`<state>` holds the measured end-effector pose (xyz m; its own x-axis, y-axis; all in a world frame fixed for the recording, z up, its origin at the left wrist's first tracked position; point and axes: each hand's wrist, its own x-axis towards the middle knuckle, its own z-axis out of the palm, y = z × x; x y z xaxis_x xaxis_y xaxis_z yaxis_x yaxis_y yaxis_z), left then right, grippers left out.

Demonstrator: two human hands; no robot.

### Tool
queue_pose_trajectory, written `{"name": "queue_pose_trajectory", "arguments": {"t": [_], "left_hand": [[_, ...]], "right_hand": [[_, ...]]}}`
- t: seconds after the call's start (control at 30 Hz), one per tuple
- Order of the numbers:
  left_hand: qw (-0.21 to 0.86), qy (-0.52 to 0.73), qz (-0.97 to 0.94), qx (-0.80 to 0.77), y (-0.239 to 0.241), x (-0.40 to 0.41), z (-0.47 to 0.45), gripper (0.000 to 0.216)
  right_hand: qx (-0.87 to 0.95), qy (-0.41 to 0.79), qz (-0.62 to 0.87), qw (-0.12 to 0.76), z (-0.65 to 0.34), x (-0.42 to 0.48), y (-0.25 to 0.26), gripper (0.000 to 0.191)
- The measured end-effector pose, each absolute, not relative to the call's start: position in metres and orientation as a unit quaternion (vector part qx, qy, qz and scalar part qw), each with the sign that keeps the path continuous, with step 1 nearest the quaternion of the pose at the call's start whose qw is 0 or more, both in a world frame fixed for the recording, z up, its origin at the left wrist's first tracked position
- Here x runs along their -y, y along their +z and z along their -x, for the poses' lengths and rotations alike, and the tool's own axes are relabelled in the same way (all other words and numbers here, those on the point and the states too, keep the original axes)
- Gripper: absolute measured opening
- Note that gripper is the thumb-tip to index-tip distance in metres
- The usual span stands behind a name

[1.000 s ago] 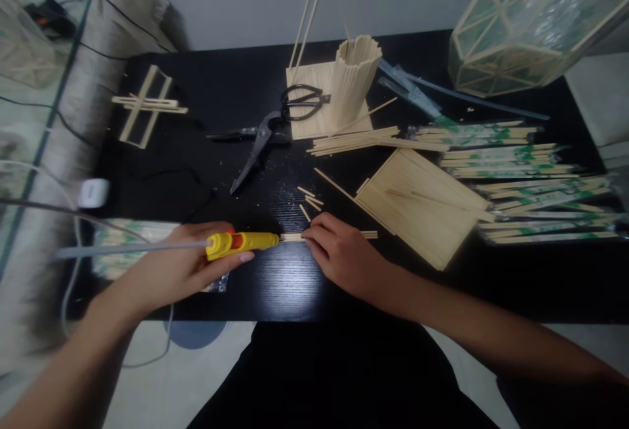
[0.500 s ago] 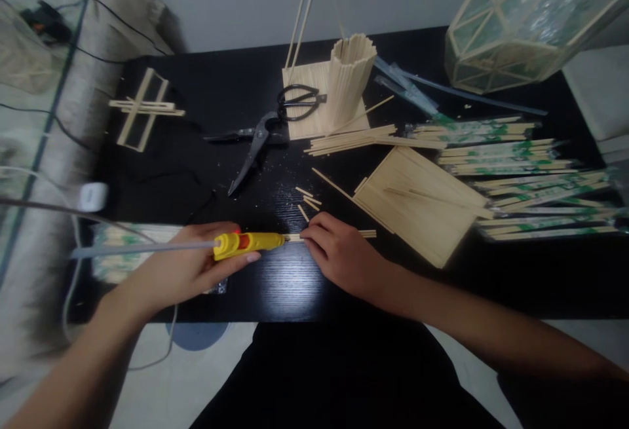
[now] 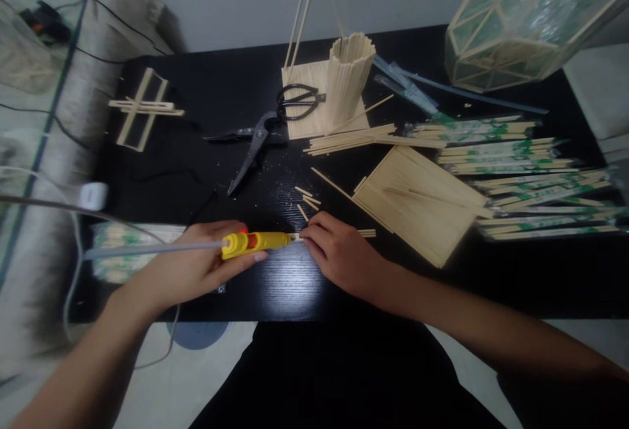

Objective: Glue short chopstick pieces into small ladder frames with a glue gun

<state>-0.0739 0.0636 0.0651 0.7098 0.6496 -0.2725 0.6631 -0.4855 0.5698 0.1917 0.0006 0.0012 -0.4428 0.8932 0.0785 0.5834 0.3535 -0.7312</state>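
My left hand is wrapped around a yellow hot glue gun, with a long grey glue stick jutting from its back. The gun's nozzle points right and meets the near end of some thin wooden sticks, close to my fingertips. My right hand pinches those sticks flat against the black table; their middle is hidden under my fingers. Just beyond lie several short cut stick pieces. Farther back rest black-handled scissors, lying spread apart.
A fluted stick cylinder stands on a square stick panel at the back. To the right are another flat stick panel, wrapped chopstick packs and a geometric glass-like frame. A crossed stick frame lies at left, near cords.
My left hand has moved the glue gun slightly right, bringing its nozzle along the sticks nearer my right fingertips. My right hand stays in place.
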Motion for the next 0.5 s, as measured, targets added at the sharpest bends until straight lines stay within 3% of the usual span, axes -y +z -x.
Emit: {"name": "queue_pose_trajectory", "arguments": {"t": [0.5], "left_hand": [[0.333,-0.021,-0.857,-0.393,0.0695,-0.0618,0.0699,0.036]], "right_hand": [[0.791,0.315,0.468,0.237,-0.1908,-0.0017,0.0008,0.025]]}}
